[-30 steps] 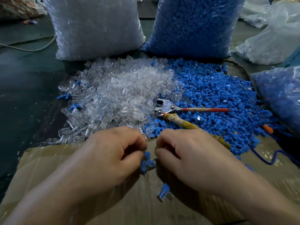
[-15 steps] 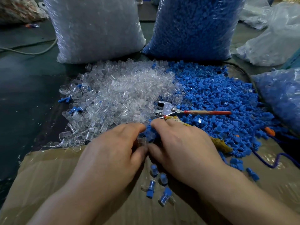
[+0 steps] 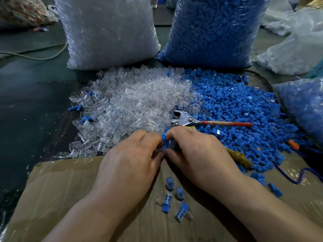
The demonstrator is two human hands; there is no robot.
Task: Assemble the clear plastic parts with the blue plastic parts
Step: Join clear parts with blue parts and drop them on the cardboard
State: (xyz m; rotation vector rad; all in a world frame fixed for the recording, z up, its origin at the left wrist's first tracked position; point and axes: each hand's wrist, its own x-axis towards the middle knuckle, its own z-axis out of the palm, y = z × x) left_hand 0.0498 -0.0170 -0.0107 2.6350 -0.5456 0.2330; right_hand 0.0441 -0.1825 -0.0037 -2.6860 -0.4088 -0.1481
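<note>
L hand [image 3: 132, 159]: curled, pinches blue parts [image 3: 164, 141] | R hand [image 3: 197, 154]: curled, pinches same

A dark green, dully shining floor [image 3: 31, 105] fills 9 o'clock. A flattened brown cardboard sheet [image 3: 61, 193] lies over it from 6 to 8 o'clock. A pale cable [image 3: 35, 57] curves at 10 o'clock. Crumpled translucent plastic sacks [image 3: 297, 46] are heaped at 2 o'clock, and a patterned woven sack [image 3: 19, 13] lies at 11 o'clock.
</note>
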